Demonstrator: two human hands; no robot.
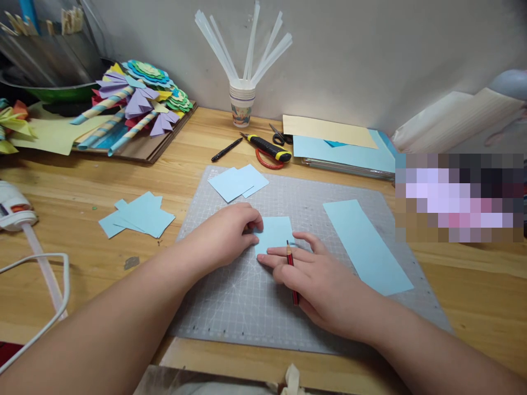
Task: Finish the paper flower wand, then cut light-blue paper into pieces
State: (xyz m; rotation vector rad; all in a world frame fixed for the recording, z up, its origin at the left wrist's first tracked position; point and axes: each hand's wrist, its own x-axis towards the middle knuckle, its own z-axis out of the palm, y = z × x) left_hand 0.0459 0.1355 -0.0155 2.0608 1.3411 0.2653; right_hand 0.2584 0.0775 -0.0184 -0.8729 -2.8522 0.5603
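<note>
A light blue paper square (pixel 275 227) lies on the grey cutting mat (pixel 230 296). At its left edge, my left hand (pixel 233 233) is closed, thumb and curled fingers on the paper. My right hand (pixel 317 274) holds a red and black pencil (pixel 290 269), its dark tip pointing away from me. The outstretched fingers of that hand rest on the lower and right edges of the square. A long light blue paper strip (pixel 366 247) lies on the mat to the right. Two more blue squares (pixel 230 184) overlap at the mat's far edge.
Several blue pieces (pixel 138 214) lie left of the mat, near a white glue gun (pixel 14 206) with its cord. Behind the mat are a black pen (pixel 226 149), pliers (pixel 267 148), scissors (pixel 280 136), a paper cup (pixel 242 107) of glue sticks, stacked paper (pixel 341 153) and paper flowers (pixel 135 99).
</note>
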